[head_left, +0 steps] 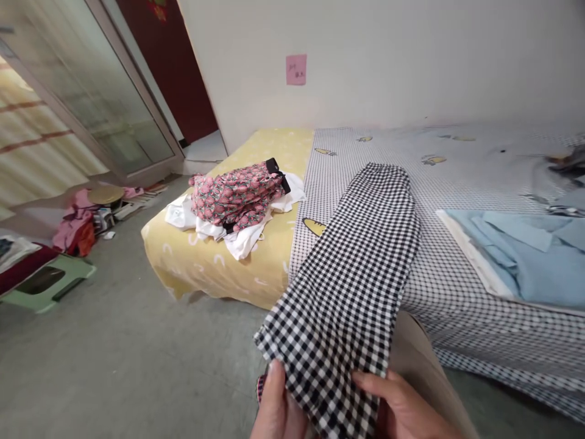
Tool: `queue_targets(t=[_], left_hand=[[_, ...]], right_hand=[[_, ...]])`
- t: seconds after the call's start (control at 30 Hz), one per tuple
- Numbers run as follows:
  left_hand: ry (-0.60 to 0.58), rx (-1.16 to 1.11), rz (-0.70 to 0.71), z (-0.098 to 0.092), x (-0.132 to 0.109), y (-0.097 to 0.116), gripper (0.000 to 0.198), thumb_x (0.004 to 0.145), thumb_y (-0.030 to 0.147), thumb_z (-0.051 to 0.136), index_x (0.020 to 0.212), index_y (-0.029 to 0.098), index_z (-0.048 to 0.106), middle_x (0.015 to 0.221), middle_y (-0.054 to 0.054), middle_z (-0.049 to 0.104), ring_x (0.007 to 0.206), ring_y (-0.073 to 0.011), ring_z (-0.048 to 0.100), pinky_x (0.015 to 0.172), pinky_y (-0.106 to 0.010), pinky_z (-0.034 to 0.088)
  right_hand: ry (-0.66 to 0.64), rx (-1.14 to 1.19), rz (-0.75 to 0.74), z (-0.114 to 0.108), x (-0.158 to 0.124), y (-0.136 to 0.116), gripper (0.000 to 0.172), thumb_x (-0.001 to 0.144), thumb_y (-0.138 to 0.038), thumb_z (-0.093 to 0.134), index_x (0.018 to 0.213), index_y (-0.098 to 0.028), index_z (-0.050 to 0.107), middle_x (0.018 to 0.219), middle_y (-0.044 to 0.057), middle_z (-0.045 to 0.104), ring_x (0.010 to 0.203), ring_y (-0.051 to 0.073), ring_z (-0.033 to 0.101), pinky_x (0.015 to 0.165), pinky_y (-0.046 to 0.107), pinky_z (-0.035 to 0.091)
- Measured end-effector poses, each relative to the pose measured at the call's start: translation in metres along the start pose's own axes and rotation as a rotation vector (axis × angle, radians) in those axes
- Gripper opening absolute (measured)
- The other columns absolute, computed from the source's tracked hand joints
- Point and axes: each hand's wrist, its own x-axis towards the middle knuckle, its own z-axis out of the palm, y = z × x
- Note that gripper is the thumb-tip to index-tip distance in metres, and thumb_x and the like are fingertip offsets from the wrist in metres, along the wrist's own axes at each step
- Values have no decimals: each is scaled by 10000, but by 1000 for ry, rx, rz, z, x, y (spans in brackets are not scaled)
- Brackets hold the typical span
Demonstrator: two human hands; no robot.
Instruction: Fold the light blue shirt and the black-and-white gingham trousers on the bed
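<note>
A black-and-white checked garment [351, 262], folded lengthwise into a long strip, stretches from the bed toward me. Its kind cannot be made out for certain. My left hand [278, 402] grips its near left edge, thumb on top. On the near right side, my right hand [402, 402] pinches the cloth between thumb and fingers. The far end of the garment rests on the bed, while the near end is lifted in my hands. Most of my fingers are hidden under the cloth.
Pink patterned clothing [237, 195] lies on white cloth [249, 241] on the yellow bedsheet [214, 262]. Folded light-blue clothing [543, 256] sits at right on the checked bedsheet [493, 341]. A green stool [68, 280] stands at left, near piled items. A pink note [296, 69] hangs on the wall.
</note>
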Motion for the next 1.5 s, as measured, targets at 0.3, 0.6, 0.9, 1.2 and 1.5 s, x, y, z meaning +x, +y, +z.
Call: queue_targets(t=[0.3, 0.6, 0.9, 1.2, 1.5], left_hand=[[340, -351, -152, -19, 12, 13, 420, 733, 174, 747, 1141, 231, 664, 1160, -92, 746, 1109, -236, 713, 1006, -365, 553], [278, 512, 470, -23, 1, -21, 191, 841, 275, 587, 939, 258, 750, 1115, -88, 622, 1127, -248, 619, 1024, -407, 507], [329, 539, 393, -19, 3, -17, 180, 882, 340, 587, 975, 240, 704, 1083, -86, 629, 1096, -249, 615, 1014, -394, 505], [253, 796, 697, -11, -7, -29, 300, 924, 270, 541, 999, 336, 824, 1505, -86, 548, 1383, -342, 507, 1152, -546, 419], [261, 1169, 904, -19, -6, -22, 363, 890, 110, 508, 1001, 327, 777, 1436, -49, 651, 1410, -296, 499, 1239, -580, 253]], right_hand=[[157, -181, -21, -50, 38, 27, 616, 614, -315, 796, 1218, -276, 681, 1049, 61, 777, 825, 229, 719, 756, 355, 536], [175, -23, -50, -45, 48, 22, 880, 641, -476, 899, 1441, -332, 561, 1199, 74, 776, 1052, 302, 725, 953, 462, 532], [105, 9, -20, -43, 53, 24, 855, 708, -552, 848, 1481, -346, 545, 1234, 75, 769, 1089, 304, 715, 985, 475, 518], [76, 46, -12, -44, 55, 21, 721, 732, -571, 827, 1371, -298, 632, 1276, 79, 749, 1144, 302, 692, 1021, 463, 507], [85, 21, -38, -50, 58, 25, 690, 720, -532, 845, 1328, -259, 662, 1273, 95, 749, 1200, 303, 669, 1061, 454, 484]])
